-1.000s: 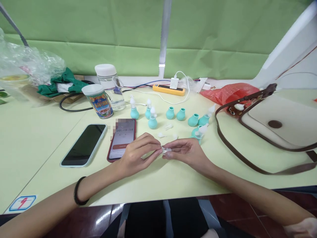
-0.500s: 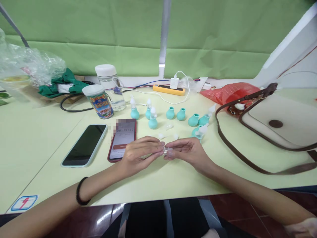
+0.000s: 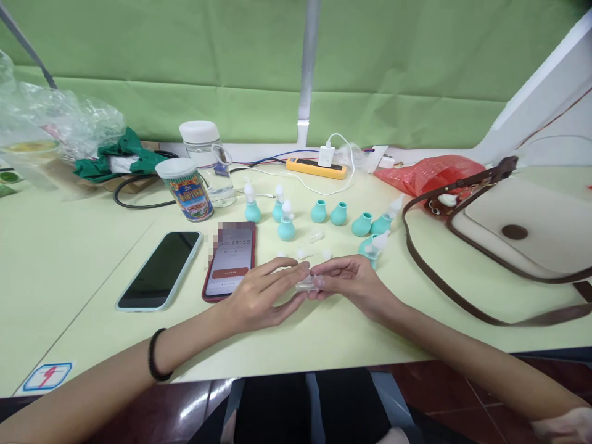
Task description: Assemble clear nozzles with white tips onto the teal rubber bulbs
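My right hand [image 3: 349, 280] pinches a small clear plastic tube [image 3: 306, 286] between its thumb and fingers, low over the table. My left hand [image 3: 266, 290] is beside the tube's left end, its thumb spread below and its fingers stretched above; whether the fingertips touch the tube I cannot tell. Beyond the hands lie small clear and white plastic pieces, among them a clear cap [image 3: 316, 236] and a white nozzle piece [image 3: 303, 253]. Several turquoise rubber bulbs stand behind: an open-topped bulb [image 3: 338, 214], and others with clear tips fitted, like this bulb [image 3: 286, 229].
Left of my hands lie a phone with a lit timer [image 3: 229, 265] and a dark-screened phone [image 3: 160, 271]. Behind them stand a printed paper cup [image 3: 192, 197] and a clear water bottle [image 3: 217, 172]. A yellow power strip [image 3: 303, 167] lies at the back; a cream handbag [image 3: 522, 222] with a brown strap is at right.
My left fingers and thumb have spread apart, uncovering more of the clear tube. My right hand keeps its pinch on it in nearly the same place.
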{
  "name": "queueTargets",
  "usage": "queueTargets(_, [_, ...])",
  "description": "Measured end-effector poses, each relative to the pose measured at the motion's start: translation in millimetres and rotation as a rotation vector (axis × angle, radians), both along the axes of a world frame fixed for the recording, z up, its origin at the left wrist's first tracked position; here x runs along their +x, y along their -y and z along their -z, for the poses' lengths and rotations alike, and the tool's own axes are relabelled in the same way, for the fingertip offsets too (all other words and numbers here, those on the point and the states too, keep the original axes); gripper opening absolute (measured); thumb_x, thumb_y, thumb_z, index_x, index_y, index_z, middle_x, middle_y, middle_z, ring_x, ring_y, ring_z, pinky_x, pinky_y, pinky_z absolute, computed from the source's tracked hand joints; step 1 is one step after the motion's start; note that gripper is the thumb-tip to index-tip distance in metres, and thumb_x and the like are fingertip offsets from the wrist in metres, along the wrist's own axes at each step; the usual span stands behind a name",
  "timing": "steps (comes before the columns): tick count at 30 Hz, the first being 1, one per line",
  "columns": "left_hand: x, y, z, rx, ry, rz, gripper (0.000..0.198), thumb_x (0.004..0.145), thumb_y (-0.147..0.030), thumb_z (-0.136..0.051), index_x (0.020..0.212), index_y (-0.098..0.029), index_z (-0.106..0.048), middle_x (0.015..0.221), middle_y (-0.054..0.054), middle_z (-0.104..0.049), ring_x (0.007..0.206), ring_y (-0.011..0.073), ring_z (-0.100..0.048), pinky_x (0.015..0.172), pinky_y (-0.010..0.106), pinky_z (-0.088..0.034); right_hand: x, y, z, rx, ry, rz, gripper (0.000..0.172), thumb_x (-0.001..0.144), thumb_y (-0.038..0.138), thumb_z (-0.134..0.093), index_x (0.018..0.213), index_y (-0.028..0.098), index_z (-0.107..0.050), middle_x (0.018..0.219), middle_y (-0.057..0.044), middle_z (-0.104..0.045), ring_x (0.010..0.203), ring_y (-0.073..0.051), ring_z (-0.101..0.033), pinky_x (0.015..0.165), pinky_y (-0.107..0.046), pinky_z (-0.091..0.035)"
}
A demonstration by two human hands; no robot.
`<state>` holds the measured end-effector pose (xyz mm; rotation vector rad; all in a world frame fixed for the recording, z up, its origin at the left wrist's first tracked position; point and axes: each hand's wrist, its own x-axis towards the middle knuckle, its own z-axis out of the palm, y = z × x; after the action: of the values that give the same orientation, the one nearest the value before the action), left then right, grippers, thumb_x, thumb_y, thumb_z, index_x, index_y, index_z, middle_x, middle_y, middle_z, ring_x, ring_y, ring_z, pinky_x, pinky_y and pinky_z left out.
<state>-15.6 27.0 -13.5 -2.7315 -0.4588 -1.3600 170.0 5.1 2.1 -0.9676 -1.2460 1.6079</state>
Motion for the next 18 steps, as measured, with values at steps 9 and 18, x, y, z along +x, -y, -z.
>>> queueTargets(9, [4.1,-0.4,-2.3,0.02,0.002,0.085,0.036,0.065,-0.009,-0.063,0.1,-0.009,-0.052,0.082,0.011,-0.063,0.077,0.0173,-0.059,0.064,0.031,-0.054,-0.9,0.7,2.3,-0.014,-0.013,-0.073,0.018,0.063,0.018,-0.067,0.08,0.012,-0.066,0.064,-0.004,-0.067,0.058,-0.013,-0.064,0.057,-0.023,-0.053])
queueTargets(18, [0.9,-0.2,1.8,-0.247,0.192,-0.068,0.035,0.063,-0.009,-0.064,0.096,-0.015,-0.054,0.078,0.004,-0.063,0.068,0.0121,-0.059,0.061,0.024,-0.051,1.0,1.9,1.1,0.434,0.191,0.208,0.014,0.072,0.022,-0.058,0.084,0.017,-0.063,0.089,-0.007,-0.063,0.08,-0.018,-0.06,0.069,-0.034,-0.052])
